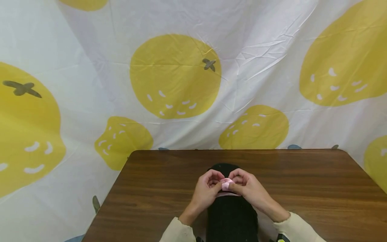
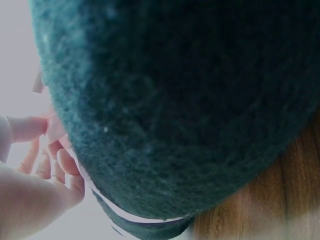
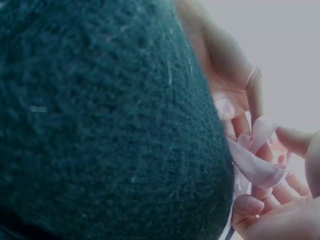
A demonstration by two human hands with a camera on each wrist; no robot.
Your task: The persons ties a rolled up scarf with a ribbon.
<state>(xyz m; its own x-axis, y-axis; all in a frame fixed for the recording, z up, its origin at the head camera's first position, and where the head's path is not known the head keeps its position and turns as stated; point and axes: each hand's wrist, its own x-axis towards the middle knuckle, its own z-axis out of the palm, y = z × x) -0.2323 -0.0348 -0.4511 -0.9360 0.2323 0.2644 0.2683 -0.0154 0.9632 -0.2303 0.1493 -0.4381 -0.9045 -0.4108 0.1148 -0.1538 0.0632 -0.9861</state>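
Note:
A long dark fuzzy object with a rounded far end lies on the table in the head view, its kind unclear. A pale pink ribbon runs across it, with a loop standing up between the hands. My left hand pinches the ribbon from the left with curled fingers; my right hand pinches it from the right. In the right wrist view the satiny ribbon bends in loops beside the dark fabric. The dark bulk fills most of the left wrist view and partly hides the fingers.
The brown wood-grain table has rounded far corners. Behind it hangs a white cloth printed with yellow fruit. Cream sleeves cover both forearms, and a dark strap with a yellow-green patch shows at the right wrist.

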